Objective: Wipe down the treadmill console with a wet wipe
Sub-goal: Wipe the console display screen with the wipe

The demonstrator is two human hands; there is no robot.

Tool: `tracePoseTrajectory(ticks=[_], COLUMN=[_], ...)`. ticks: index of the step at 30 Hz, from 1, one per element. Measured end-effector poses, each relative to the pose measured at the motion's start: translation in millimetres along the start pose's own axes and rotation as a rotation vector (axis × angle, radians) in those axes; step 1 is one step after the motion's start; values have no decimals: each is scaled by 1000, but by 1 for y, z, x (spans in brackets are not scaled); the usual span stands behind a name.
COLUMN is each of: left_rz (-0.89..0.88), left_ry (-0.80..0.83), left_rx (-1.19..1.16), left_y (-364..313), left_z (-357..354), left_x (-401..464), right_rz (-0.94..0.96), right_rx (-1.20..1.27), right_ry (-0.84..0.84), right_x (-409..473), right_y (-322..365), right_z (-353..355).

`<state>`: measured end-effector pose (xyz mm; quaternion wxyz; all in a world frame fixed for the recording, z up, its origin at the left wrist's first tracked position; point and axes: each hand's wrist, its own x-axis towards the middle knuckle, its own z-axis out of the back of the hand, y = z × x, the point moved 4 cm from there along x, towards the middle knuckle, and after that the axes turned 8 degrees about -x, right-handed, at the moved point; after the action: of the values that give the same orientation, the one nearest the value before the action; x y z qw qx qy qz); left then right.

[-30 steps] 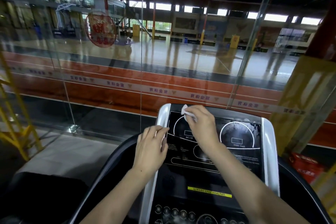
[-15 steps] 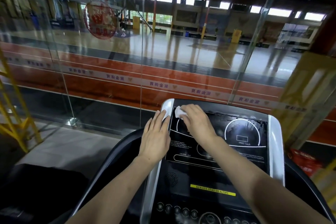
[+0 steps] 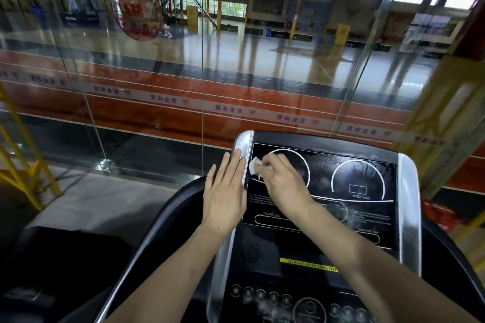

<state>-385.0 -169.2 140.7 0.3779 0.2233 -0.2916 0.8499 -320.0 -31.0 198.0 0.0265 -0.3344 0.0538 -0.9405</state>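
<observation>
Bare forearms; no visible sleeves

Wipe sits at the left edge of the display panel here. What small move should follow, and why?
Probably a sweep rightward across the panel. The right hand pinches the wet wipe on the left dial, beside the silver side trim where the left hand lies flat. The right speed dial looks hazy and smeared, so it likely needs wiping next.

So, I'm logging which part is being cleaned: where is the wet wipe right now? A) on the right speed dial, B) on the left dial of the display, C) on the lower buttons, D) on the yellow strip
B: the right hand presses the wet wipe onto the left dial, near the console's left silver rail.
</observation>
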Motion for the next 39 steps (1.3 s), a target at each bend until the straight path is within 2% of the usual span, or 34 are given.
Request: tracePoseTrajectory(ticks=[5,13,19,26,32,39], left_rz=[5,10,-17,-59,-122,-118], left_ry=[5,-8,28,24,19,14], left_rx=[-7,-36,41,65,87,45], left_y=[-1,-1,-1,-4,-7,-7], left_z=[2,1,0,-2,-3,-4], left_x=[0,0,1,1,3,4], right_rz=[-81,97,-69,138,-83,98], right_rx=[-4,-6,-51,6,-91,-8], right_ry=[-76,18,-56,37,-53,42], right_x=[44,-26,34,-46,19,-62], right_y=[-16,13,-27,6,-45,-17], right_z=[7,-1,9,8,21,19])
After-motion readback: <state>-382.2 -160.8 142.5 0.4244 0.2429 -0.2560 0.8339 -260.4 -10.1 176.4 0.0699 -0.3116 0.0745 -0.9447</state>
